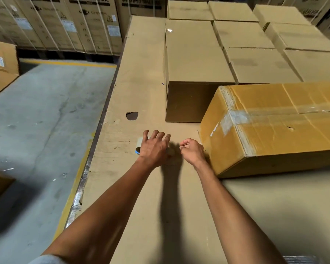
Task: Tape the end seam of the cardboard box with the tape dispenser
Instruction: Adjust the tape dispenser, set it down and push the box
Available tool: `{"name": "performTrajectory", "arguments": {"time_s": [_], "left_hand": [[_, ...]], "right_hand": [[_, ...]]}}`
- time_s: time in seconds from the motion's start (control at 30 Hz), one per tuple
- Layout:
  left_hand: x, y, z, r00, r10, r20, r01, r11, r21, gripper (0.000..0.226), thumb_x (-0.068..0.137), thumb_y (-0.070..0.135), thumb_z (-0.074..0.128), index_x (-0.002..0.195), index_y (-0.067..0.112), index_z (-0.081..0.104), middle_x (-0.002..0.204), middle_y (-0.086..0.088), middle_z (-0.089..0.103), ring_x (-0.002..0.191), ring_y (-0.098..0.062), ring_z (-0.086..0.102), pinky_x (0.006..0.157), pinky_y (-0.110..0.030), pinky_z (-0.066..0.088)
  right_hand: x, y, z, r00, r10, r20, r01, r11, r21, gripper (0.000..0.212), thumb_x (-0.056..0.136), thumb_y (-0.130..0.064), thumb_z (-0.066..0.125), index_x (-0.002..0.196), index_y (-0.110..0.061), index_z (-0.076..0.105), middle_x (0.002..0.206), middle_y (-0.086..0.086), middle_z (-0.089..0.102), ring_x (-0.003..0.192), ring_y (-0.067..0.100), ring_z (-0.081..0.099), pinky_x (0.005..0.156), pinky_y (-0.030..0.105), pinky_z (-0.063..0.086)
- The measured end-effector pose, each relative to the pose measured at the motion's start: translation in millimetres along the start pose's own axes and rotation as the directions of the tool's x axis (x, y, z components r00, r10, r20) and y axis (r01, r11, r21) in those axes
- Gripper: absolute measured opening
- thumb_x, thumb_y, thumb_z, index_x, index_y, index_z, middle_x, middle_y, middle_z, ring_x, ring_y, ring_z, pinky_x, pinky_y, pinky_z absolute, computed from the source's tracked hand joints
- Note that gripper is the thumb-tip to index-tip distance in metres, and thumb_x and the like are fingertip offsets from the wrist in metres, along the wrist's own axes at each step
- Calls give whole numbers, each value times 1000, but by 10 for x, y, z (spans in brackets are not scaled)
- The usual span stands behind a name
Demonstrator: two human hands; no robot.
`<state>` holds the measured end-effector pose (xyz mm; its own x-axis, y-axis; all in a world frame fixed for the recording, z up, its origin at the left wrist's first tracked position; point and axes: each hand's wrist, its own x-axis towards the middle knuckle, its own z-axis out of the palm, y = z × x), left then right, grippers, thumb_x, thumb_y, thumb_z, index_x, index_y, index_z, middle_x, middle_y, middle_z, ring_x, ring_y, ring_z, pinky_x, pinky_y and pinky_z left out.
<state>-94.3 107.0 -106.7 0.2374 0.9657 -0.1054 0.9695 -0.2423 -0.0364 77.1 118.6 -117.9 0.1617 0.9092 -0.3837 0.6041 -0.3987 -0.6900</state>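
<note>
A yellow-brown cardboard box lies on its side at the right, with clear tape along its top seam and over the near end's edge. The tape dispenser, a tan roll with a blue part, rests on the cardboard-covered table and is mostly hidden under my left hand. That hand is spread over it with the fingers apart; whether the palm touches it I cannot tell. My right hand is curled into a loose fist just left of the box's end face, thumb against forefinger, with nothing visible in it.
The work surface is flat cardboard with a dark hole. Several plain cartons are stacked behind the box. Left of the table's metal edge lies a concrete floor with yellow lines, and tall washing-machine cartons stand at the back.
</note>
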Motion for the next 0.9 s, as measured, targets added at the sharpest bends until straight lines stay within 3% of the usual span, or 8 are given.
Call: {"name": "performTrajectory", "arguments": {"time_s": [0.17,0.27,0.37,0.53,0.67,0.77,0.83,0.9], "left_hand": [[-133,280,-442,984,-5,-175,-11,996,-85,78,102,63,62,164,21,41,161,-5,55,151,-29,47,125,-55,31],[-213,437,-708,966,19,-258,-49,993,-110,72,103,60,62,161,22,44,159,-5,56,146,-30,51,121,-54,36],[-307,620,-934,941,42,-335,-95,985,-141,69,103,57,63,161,23,45,155,-7,59,141,-31,55,117,-54,42],[-450,1007,-1222,890,95,-447,-196,963,-184,66,108,54,57,165,25,43,154,-6,61,135,-31,60,110,-53,50],[-510,1360,-1329,851,192,-489,-302,940,-157,65,112,59,44,168,27,40,160,-5,58,140,-29,57,114,-51,47],[-516,1656,-1367,842,245,-481,-348,928,-137,63,114,60,40,169,30,38,166,-5,54,148,-29,53,120,-50,42],[-483,1864,-1368,848,263,-459,-355,927,-124,65,113,63,38,170,31,36,170,-5,50,152,-29,50,124,-51,41],[-449,2039,-1352,854,271,-444,-352,930,-109,67,111,66,41,169,33,38,170,-5,50,153,-29,49,124,-51,42]], "right_hand": [[-382,-329,-366,954,-264,-142,244,959,-145,31,100,1,56,118,-17,73,121,7,75,112,25,68,92,28,51],[-725,-488,-708,874,-429,-230,357,886,-296,29,106,-6,54,128,-21,66,129,3,70,115,25,65,80,36,56],[-1062,-554,-1051,801,-515,-305,398,840,-370,33,105,-6,53,134,-21,62,132,3,67,110,25,66,73,38,58],[-1412,-469,-1548,725,-549,-416,411,830,-377,44,100,3,56,140,-15,60,140,10,63,122,29,62,85,36,55],[-1402,-48,-2007,763,-509,-399,295,823,-486,57,95,-4,61,150,-11,53,148,15,58,137,35,52,110,53,48],[-1293,343,-2340,845,-447,-293,199,772,-604,76,92,-10,62,164,-15,36,171,12,37,160,32,27,132,56,17],[-1236,587,-2559,890,-398,-222,162,732,-662,87,96,-24,66,170,-20,22,179,8,15,166,29,5,131,57,-2],[-1163,810,-2765,911,-367,-191,136,702,-700,95,97,-43,69,172,-26,13,181,5,2,166,30,-7,129,59,-9]]}}
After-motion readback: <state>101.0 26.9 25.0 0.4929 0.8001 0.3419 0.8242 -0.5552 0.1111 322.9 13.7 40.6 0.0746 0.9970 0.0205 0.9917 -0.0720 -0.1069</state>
